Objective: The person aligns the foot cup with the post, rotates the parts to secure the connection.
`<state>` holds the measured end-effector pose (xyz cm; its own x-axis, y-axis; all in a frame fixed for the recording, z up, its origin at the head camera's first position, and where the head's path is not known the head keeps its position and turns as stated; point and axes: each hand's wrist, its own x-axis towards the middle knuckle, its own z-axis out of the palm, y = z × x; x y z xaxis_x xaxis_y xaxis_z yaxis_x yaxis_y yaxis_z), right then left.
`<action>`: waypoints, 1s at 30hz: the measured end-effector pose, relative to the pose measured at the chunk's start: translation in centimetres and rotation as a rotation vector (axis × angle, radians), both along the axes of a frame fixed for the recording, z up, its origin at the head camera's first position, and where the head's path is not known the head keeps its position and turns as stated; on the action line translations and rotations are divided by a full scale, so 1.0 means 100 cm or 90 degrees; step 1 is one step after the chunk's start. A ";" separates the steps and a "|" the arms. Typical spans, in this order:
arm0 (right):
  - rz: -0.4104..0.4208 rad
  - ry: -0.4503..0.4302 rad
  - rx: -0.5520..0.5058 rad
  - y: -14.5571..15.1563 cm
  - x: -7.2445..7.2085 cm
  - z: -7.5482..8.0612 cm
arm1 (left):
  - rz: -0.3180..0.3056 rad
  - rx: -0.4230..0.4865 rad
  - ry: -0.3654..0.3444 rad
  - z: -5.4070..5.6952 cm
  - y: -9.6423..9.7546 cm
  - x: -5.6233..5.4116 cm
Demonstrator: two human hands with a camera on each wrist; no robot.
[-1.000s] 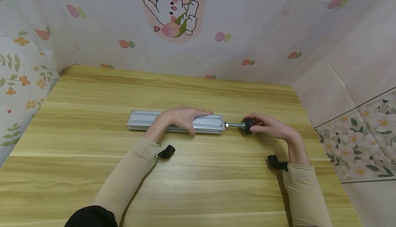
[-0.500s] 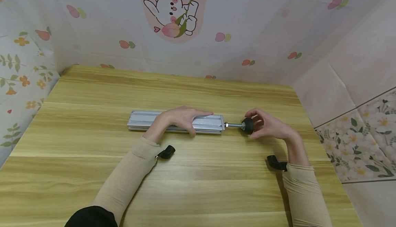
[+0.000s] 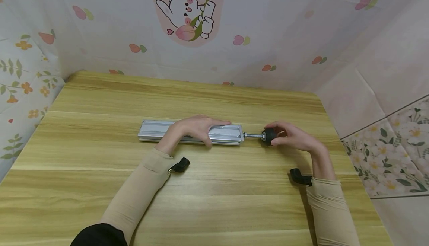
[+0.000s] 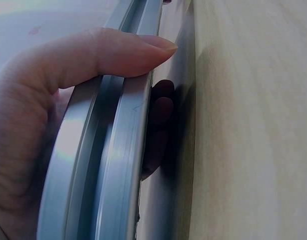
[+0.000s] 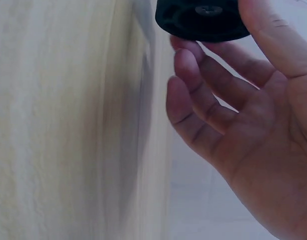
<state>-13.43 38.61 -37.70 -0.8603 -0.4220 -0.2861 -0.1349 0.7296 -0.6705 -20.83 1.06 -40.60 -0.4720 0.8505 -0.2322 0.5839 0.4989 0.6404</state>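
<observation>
A silver aluminium profile (image 3: 225, 130) lies lengthwise across the middle of the wooden table. My left hand (image 3: 192, 127) grips it around the middle; in the left wrist view the thumb crosses the grooved side (image 4: 121, 145) and fingertips show beyond its other edge. From the profile's right end sticks a threaded rod (image 3: 254, 136) with nuts, carrying a round black levelling foot (image 3: 267, 137). Thumb and fingers of my right hand (image 3: 296, 137) pinch that foot at its rim. The right wrist view shows the foot's hollow underside (image 5: 201, 22) with a screw head; the other fingers are loosely bent below it.
The wooden table (image 3: 214, 201) meets a patterned cloth (image 3: 268, 22) at its back edge. More patterned cloth hangs at the left and right. A black wrist-camera mount (image 3: 181, 165) juts from the left sleeve and a similar mount (image 3: 299, 176) from the right sleeve.
Half a second ago my right fingers were spread off the foot's rim; now they pinch it again. My left hand and the profile have stayed in place.
</observation>
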 end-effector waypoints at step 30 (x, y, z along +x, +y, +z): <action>-0.006 -0.011 -0.053 -0.001 0.000 -0.002 | 0.003 -0.004 -0.001 0.002 0.000 0.001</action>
<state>-13.47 38.49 -37.88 -0.8596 -0.4368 -0.2650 -0.1159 0.6720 -0.7314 -20.73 1.06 -40.43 -0.4752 0.8471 -0.2381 0.5808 0.5052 0.6383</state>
